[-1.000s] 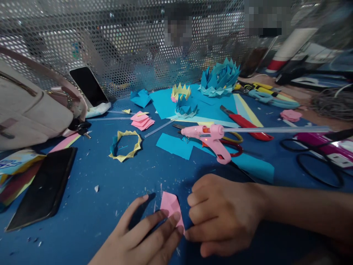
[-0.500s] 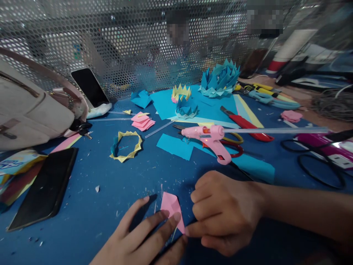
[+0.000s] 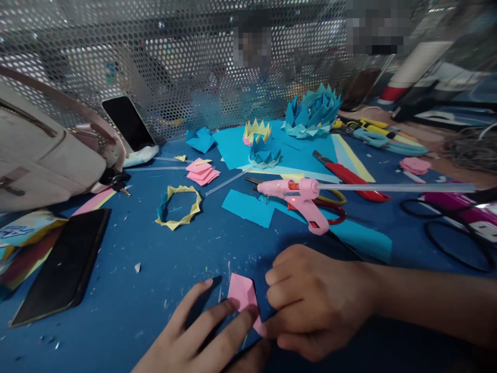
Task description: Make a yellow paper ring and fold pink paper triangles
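Note:
A small piece of folded pink paper [image 3: 241, 289] lies on the blue tabletop at the bottom middle, creased, its lower end partly hidden under fingers. My left hand [image 3: 202, 336] rests over it with fingers stretched and spread, the fingertips pressing on its face. At the paper's lower right corner is my right hand [image 3: 318, 300], its fingers curled in and the index fingertip touching the edge. Nothing shows inside that curled hand. Beyond them, a pink glue gun [image 3: 298, 197] lies on its side with a long clear glue stick [image 3: 396, 188] in its back.
A yellow folded-paper ring [image 3: 190, 212], a stack of pink folded papers [image 3: 202, 173] and blue strips [image 3: 248, 208] lie ahead. Behind are a blue paper flower [image 3: 312, 114] and red-handled cutter [image 3: 355, 182]. Phone [image 3: 66, 264] and bag [image 3: 50, 140] stand left; a cable [image 3: 458, 246] lies right.
My right index finger has pressed in slightly over the paper's lower corner, closer to my left fingers. The left hand keeps hold of nearly the same spot. The view has shifted a little.

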Tool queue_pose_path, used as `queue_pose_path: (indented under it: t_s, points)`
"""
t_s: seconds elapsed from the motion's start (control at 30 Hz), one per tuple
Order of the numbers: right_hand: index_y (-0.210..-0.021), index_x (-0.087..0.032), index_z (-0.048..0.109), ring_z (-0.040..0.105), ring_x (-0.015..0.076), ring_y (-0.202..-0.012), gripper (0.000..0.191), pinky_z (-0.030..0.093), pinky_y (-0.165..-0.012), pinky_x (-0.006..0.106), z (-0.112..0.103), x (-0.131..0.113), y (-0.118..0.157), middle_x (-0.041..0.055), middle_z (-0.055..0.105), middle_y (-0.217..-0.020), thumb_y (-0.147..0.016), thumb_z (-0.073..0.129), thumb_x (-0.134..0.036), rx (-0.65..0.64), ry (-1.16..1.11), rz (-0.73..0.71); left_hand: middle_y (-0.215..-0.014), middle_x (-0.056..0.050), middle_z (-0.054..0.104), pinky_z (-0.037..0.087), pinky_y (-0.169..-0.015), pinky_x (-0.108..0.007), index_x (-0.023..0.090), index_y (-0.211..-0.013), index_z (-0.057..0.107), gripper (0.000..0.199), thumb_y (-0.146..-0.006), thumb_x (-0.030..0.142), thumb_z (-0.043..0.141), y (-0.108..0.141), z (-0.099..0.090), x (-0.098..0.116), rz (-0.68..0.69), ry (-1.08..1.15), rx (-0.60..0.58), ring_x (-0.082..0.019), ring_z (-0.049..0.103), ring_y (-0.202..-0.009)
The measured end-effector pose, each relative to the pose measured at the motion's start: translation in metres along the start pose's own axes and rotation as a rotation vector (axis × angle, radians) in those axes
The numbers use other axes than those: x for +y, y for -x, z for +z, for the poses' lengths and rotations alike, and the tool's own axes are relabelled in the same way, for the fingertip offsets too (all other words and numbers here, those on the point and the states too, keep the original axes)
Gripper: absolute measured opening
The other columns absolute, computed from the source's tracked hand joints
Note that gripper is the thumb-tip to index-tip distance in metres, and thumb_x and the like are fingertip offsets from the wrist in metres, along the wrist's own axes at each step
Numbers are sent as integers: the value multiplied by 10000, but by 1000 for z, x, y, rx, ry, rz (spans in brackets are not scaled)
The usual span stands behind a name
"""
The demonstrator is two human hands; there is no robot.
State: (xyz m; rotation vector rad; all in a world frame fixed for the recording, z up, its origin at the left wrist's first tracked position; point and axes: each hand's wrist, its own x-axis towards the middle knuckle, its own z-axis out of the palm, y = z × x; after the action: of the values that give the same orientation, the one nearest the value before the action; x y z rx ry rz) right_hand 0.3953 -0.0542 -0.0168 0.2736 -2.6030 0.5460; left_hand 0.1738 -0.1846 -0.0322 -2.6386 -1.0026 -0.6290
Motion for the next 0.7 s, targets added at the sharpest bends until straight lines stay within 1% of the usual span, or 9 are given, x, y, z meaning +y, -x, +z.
queue_pose_path:
  t_s: [0.13, 0.23, 0.33, 0.43, 0.57, 0.63, 0.7]
  points:
    - [-820, -182, 710, 422, 160, -528, 370, 239, -500, 345, -3, 1, 2, -26, 556, -573, -1024, 411, -260, -17, 66, 27, -1204, 130, 649, 112, -1268, -484, 380, -1173, 701, 297, -1039, 238, 477, 1, 1, 1, 12, -31, -6, -138, 568, -1092]
    - [-810, -194, 701, 435, 159, -535, 321, 230, -502, 342, -4, 2, 2, -28, 554, -583, -1001, 451, -257, -40, 114, 68, -1250, 151, 621, 88, -1273, -486, 389, -1176, 697, 284, -1028, 240, 507, 1, 3, 2, 5, -59, -11, -133, 551, -1110]
    - [-835, -204, 705, 433, 159, -541, 302, 219, -503, 339, -5, 3, 1, -31, 547, -584, -996, 454, -254, -50, 140, 110, -1231, 160, 630, 89, -1276, -486, 401, -1155, 707, 280, -1029, 247, 509, 0, 4, 3, 0, -52, -3, -126, 557, -1096]
    - [-847, -202, 706, 427, 156, -548, 305, 218, -512, 338, -6, 2, 0, -26, 555, -598, -1008, 451, -252, -52, 169, 168, -1160, 168, 650, 121, -1277, -461, 410, -1097, 727, 266, -1022, 251, 528, 0, 5, 4, -20, -49, 37, -108, 580, -1044]
    - [-746, -196, 679, 426, 145, -552, 385, 225, -528, 336, -6, 3, 0, -21, 551, -595, -1029, 426, -258, -58, 210, 239, -1097, 174, 674, 123, -1275, -446, 404, -1065, 738, 278, -1022, 233, 524, -3, 5, 3, -31, -42, 42, -107, 581, -1015]
    - [-730, -191, 666, 431, 139, -555, 378, 233, -539, 332, -6, 3, 0, -24, 554, -596, -1024, 434, -239, -46, 258, 249, -1105, 175, 682, 117, -1275, -441, 398, -1063, 741, 264, -1021, 250, 526, -5, 4, 2, -28, -33, 40, -115, 578, -1012]
    - [-754, -184, 665, 437, 138, -558, 342, 238, -544, 333, -6, 3, 0, -26, 560, -601, -1014, 446, -223, -44, 292, 233, -1120, 169, 684, 118, -1272, -437, 388, -1065, 741, 255, -1019, 260, 526, -6, 2, 1, -17, -31, 42, -116, 582, -1000]
